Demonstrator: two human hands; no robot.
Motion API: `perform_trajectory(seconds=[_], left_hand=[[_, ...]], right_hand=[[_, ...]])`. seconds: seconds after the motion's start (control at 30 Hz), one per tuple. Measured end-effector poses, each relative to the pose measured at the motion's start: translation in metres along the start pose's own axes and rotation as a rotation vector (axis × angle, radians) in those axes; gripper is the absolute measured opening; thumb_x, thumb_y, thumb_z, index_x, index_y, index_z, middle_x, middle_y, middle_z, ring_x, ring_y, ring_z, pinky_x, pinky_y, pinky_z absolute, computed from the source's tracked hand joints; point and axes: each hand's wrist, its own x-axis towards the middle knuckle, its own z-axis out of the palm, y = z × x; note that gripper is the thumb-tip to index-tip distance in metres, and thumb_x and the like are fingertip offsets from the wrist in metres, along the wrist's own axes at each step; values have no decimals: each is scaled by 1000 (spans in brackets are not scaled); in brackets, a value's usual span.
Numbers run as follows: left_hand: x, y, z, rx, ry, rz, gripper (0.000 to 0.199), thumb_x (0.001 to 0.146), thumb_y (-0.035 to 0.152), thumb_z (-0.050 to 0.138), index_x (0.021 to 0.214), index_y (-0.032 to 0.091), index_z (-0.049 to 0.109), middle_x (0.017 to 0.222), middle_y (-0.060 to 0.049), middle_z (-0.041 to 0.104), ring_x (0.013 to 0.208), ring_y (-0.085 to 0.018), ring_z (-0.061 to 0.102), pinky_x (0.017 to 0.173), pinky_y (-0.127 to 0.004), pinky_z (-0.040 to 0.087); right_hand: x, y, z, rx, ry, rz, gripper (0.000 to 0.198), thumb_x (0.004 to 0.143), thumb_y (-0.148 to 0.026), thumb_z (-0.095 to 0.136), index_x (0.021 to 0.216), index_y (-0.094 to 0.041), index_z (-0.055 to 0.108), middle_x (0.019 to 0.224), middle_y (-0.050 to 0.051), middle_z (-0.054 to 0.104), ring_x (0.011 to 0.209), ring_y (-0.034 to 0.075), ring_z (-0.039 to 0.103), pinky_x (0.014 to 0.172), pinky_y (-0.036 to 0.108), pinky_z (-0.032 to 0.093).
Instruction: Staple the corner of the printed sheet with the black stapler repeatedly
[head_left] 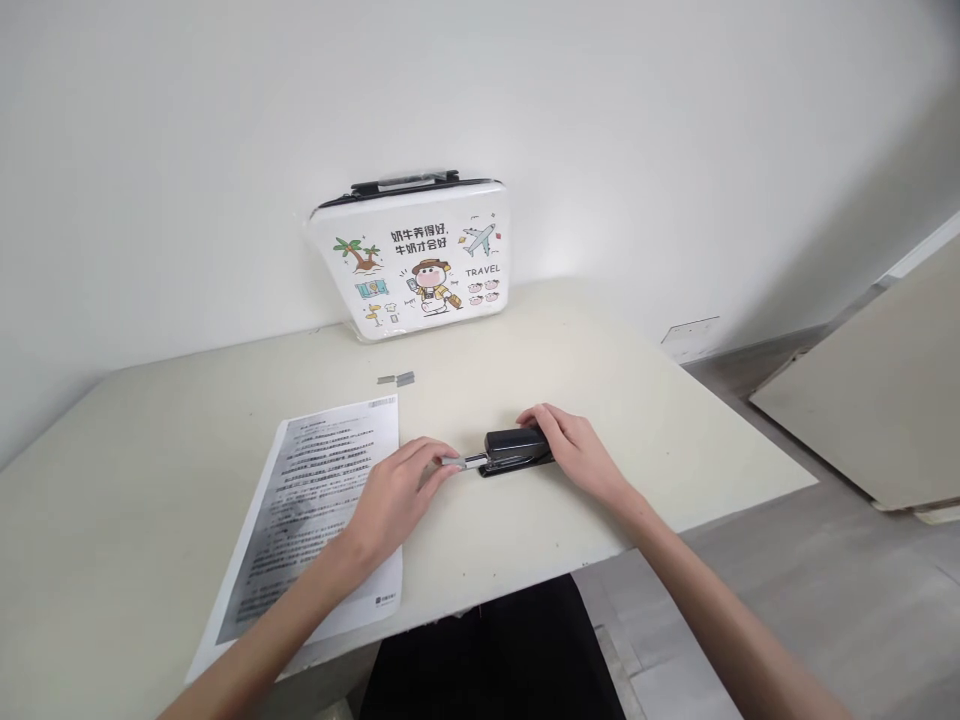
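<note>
A black stapler (517, 443) lies on the table with its metal staple tray (475, 461) sticking out to the left. My right hand (574, 445) is closed around the stapler's right end, with the fingers over its far side. Thumb and fingertips of my left hand (401, 490) pinch a small grey staple strip (453, 461) at the outer end of that tray. The fingers partly cover the strip, so I cannot tell how far it sits in the tray. Beyond my left hand, a few loose staple strips (396, 379) lie on the tabletop.
A printed sheet of paper (315, 500) lies under my left forearm. A white case (427, 260) with cartoon pictures and a black handle leans against the wall at the back. The table (600, 370) ends at a right edge, with grey floor (840, 610) beyond.
</note>
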Motion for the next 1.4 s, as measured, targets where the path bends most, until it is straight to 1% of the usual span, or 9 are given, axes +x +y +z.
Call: perform_trajectory(seconds=[0.13, 0.37, 0.67, 0.8, 0.93, 1.03, 1.17, 1.3, 1.4], left_hand=[[-1, 1, 8, 11, 3, -24, 17, 107, 38, 53, 110, 28, 66, 109, 2, 75, 94, -19, 73, 81, -32, 54], [-3, 3, 12, -21, 28, -41, 20, 109, 41, 50, 111, 28, 65, 105, 3, 75, 88, -18, 71, 78, -32, 53], [-2, 5, 16, 42, 21, -13, 23, 107, 43, 52, 112, 27, 67, 102, -2, 76, 91, -23, 72, 79, -36, 55], [-8, -4, 7, -15, -9, -9, 23, 105, 43, 58, 117, 28, 71, 107, -3, 76, 99, -24, 72, 87, -39, 57], [-9, -20, -9, -133, -96, -16, 23, 104, 44, 62, 116, 30, 75, 111, -2, 77, 99, -23, 73, 90, -38, 58], [1, -27, -13, -212, -171, 74, 23, 101, 48, 67, 106, 29, 79, 103, -3, 79, 94, -23, 73, 88, -38, 58], [29, -23, -4, -296, -253, 213, 26, 96, 53, 73, 100, 29, 80, 95, -2, 81, 93, -22, 73, 86, -36, 56], [55, -16, 10, -246, -306, 272, 34, 94, 60, 72, 96, 26, 76, 92, -2, 78, 91, -22, 71, 85, -35, 53], [64, -18, 20, -198, -294, 333, 39, 96, 62, 68, 94, 24, 73, 88, -2, 75, 87, -22, 68, 80, -33, 50]], right_hand=[[0, 0, 0, 11, 0, -2, 49, 108, -52, 35, 97, -27, 75, 106, 2, 79, 100, 23, 70, 92, 34, 48], [1, 0, -1, 17, -9, 19, 47, 109, -50, 35, 98, -27, 75, 105, 2, 79, 100, 23, 70, 91, 33, 48], [1, 1, 0, 19, -6, 5, 49, 108, -52, 35, 98, -27, 75, 108, 4, 79, 102, 25, 70, 93, 35, 48], [1, 1, -1, 44, -4, 29, 48, 107, -55, 38, 97, -26, 74, 105, 5, 79, 101, 26, 70, 91, 36, 49], [2, -2, -3, 120, -7, 58, 43, 104, -56, 44, 96, -25, 72, 105, 5, 78, 101, 26, 68, 89, 35, 49], [2, -7, -4, 180, -32, 61, 39, 104, -55, 47, 96, -25, 70, 103, 5, 77, 100, 25, 67, 89, 35, 48], [1, -10, -5, 193, -64, 59, 38, 104, -55, 47, 97, -24, 69, 102, 5, 77, 98, 24, 68, 88, 34, 49], [2, -9, -4, 183, -74, 43, 39, 103, -56, 48, 96, -24, 69, 102, 6, 77, 98, 24, 68, 88, 34, 51], [3, -6, -4, 185, -77, 28, 39, 103, -56, 48, 97, -24, 69, 102, 6, 77, 99, 24, 68, 89, 34, 51]])
